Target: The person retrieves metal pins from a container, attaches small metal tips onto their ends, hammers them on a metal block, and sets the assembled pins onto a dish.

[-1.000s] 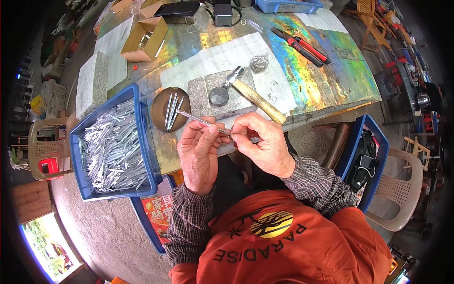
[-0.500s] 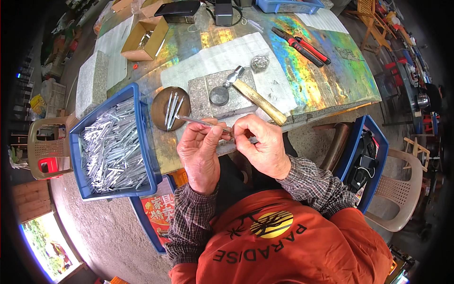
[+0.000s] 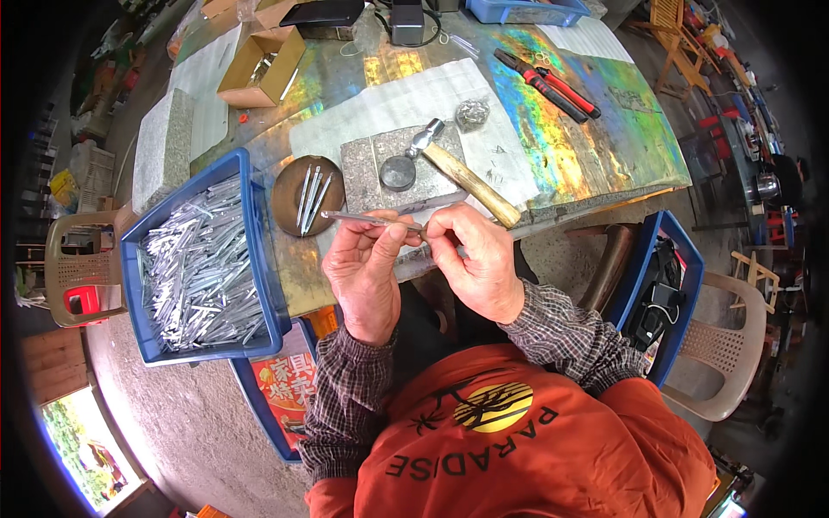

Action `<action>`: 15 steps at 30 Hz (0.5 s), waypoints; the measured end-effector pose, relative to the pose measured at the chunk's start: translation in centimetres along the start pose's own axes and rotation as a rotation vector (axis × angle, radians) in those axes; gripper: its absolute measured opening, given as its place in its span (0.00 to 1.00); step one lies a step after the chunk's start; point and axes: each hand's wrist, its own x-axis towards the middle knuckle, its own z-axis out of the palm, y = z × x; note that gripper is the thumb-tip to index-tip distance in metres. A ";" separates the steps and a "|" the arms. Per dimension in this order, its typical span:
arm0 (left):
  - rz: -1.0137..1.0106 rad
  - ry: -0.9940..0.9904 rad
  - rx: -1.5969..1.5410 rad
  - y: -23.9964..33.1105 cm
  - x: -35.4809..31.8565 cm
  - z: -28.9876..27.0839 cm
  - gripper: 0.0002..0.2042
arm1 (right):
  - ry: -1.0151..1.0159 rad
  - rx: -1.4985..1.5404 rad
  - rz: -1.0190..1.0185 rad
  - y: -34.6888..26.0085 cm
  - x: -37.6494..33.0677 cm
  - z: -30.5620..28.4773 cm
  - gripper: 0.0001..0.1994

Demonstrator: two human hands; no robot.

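Daylight enters through a rectangular opening (image 3: 86,445) at lower left, brightening the grey concrete floor (image 3: 168,419) beside it. A tan plastic armchair (image 3: 78,266) stands left of the multicoloured worktable (image 3: 635,142), a matching perforated-back chair (image 3: 721,338) at right; slatted wooden furniture (image 3: 667,17) stands beyond, upper right.

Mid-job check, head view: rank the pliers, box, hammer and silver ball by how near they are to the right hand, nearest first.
1. Hammer: straight ahead, just beyond the right hand.
2. Silver ball: also ahead, past the hammer's handle.
3. Pliers: ahead and to the right.
4. Box: far off, ahead and to the left.
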 end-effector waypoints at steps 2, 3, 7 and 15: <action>-0.033 0.024 -0.077 -0.1 0.1 -0.1 0.06 | -0.024 -0.029 -0.011 0.3 -0.2 0.1 0.04; -0.043 0.015 -0.105 0.0 0.1 -0.1 0.06 | -0.013 0.106 0.133 0.4 -0.4 0.2 0.04; -0.062 0.025 -0.129 0.0 -0.2 -0.3 0.06 | 0.032 0.380 0.415 -0.2 -0.6 0.6 0.05; -0.063 -0.025 -0.164 -0.7 -0.5 -0.9 0.07 | 0.000 0.361 0.431 0.1 -1.0 0.5 0.04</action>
